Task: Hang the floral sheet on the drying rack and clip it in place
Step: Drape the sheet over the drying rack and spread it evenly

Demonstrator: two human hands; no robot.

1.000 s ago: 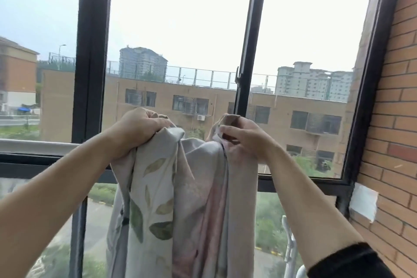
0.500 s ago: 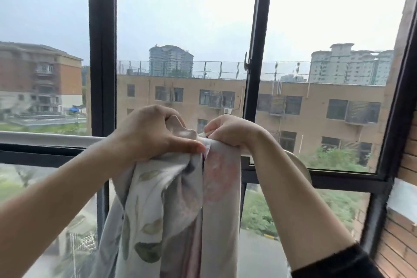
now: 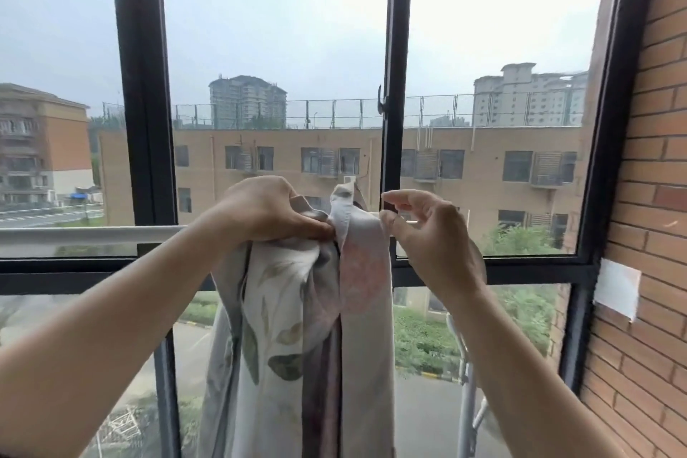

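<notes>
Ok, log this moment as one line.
stage: hanging | left hand: grips bunched leaf-print floral sheet at white rail | right hand: loosely curled beside sheet's fold | clip: none seen

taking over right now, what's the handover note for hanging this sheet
Left hand: grips the bunched top of the floral sheet at the white rail.
Right hand: fingers loosely curled at the sheet's right edge; cannot tell whether it pinches it.
Done: sheet is up at the rail, hanging down in a bunch.
Left: spread it along the rail, then clip it; no clip in view.
</notes>
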